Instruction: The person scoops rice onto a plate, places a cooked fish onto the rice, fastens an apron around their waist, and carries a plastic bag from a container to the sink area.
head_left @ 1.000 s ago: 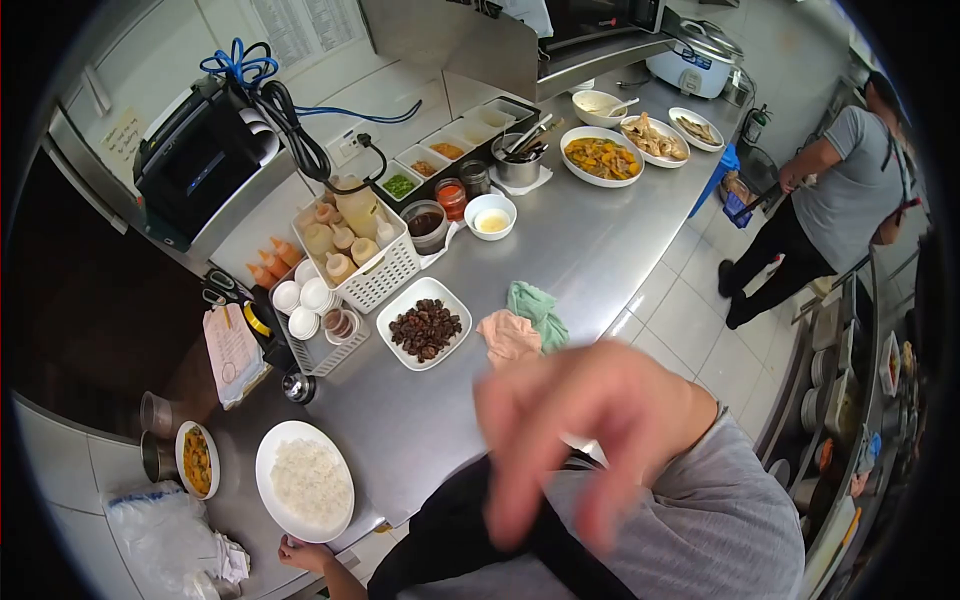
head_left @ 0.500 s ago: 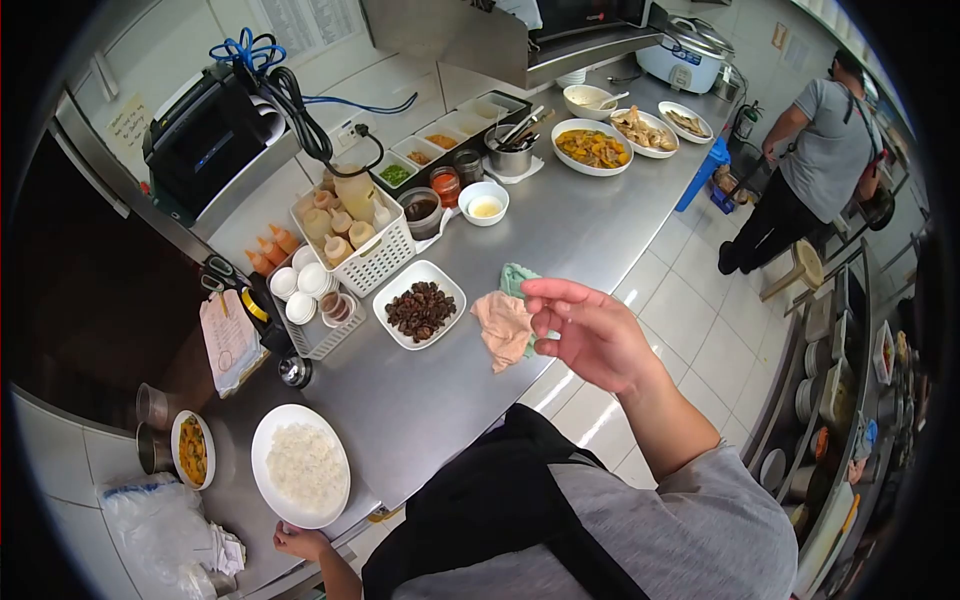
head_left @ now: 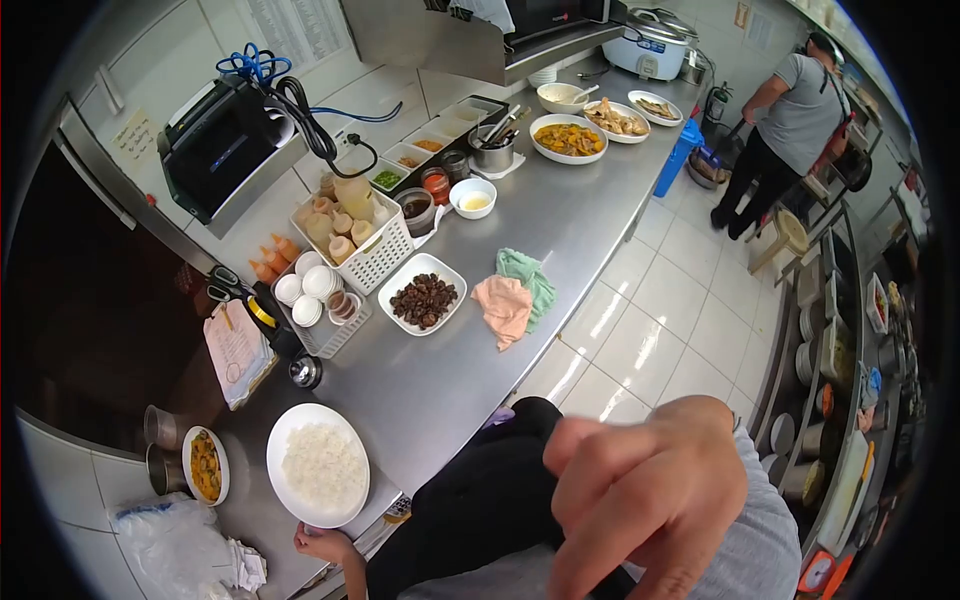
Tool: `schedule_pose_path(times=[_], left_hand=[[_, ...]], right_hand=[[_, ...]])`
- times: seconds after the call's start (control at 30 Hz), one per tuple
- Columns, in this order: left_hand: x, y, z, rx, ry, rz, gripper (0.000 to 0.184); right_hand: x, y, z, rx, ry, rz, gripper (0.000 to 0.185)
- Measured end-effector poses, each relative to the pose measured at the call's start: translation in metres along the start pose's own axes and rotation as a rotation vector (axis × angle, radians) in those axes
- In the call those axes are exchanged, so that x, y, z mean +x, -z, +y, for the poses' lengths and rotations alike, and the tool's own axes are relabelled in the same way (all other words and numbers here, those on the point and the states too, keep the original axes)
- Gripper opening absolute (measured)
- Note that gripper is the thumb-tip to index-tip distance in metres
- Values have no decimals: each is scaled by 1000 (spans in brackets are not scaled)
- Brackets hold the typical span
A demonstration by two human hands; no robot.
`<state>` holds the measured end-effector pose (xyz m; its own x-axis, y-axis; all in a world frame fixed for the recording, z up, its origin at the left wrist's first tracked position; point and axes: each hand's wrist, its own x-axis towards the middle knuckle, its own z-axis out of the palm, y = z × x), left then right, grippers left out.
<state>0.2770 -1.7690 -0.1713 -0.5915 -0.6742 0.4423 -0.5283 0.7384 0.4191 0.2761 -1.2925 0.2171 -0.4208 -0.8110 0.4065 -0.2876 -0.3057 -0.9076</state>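
Note:
Close to the camera, my right hand (head_left: 655, 500) is raised over my apron, large and slightly blurred. Its fingers are loosely bent and apart, with nothing visible in them. My left hand (head_left: 325, 543) is at the near rim of a white oval plate of rice (head_left: 322, 470). Part of its fingers is hidden there, so whether it grips the plate or rests by the counter edge cannot be told. A square white bowl (head_left: 458, 294) holds dark brown chopped food. Beside it lie a peach cloth (head_left: 503, 308) and a green cloth (head_left: 533, 283).
Along the wall stand a basket of squeeze bottles (head_left: 378, 252), lidded cups (head_left: 318, 281) and sauce jars (head_left: 436, 184). Several filled dishes (head_left: 570, 140) and a rice cooker (head_left: 645, 50) are farther down the steel counter (head_left: 430, 400). Another person (head_left: 790, 130) stands beyond the aisle; shelves (head_left: 830, 400) are at right.
My right hand has come from above the cloths down toward my body and nearer the camera, uncovering both cloths. The camera view has turned slightly. My left hand stays by the rice plate.

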Motion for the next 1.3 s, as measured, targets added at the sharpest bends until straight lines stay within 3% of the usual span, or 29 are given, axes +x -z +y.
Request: schedule_pose_path(times=[0.1,0.2,0.23,0.4,0.47,0.6,0.73,0.97,1.07,1.1,1.17,1.23,1.3], left_hand=[[0,-1,-1,-29,6,-26,19],[1,-4,-11,-78,-5,-51,22],[0,-4,-14,-71,-27,-56,23],[-1,-18,-39,-135,-151,-68,26],[-5,9,-18,-173,-178,-111,26],[-1,-18,-43,-281,-133,-128,25],[10,-35,-66,-363,-148,-156,31],[25,5,-27,-719,-40,-171,35],[28,32,0,-840,-36,-178,37],[26,42,14,-841,-51,-194,38],[22,60,40,-804,-121,-215,39],[16,62,65,-773,-189,-234,40],[10,58,86,-702,-529,-140,43]], right_hand=[[4,-18,13,-74,315,200,20],[14,-34,26,-29,262,260,24],[25,-41,43,-176,492,462,27],[53,-74,73,-312,788,498,56],[63,-90,73,-311,842,550,67],[84,-115,82,-403,1069,693,73],[89,-136,88,-436,1089,748,76],[56,-136,64,-384,559,548,84],[44,-130,57,-388,621,519,67],[37,-131,55,-254,479,615,52],[14,-124,51,-189,209,666,37],[-12,-109,57,-350,31,664,31],[-34,-95,78,-489,-85,773,24]])
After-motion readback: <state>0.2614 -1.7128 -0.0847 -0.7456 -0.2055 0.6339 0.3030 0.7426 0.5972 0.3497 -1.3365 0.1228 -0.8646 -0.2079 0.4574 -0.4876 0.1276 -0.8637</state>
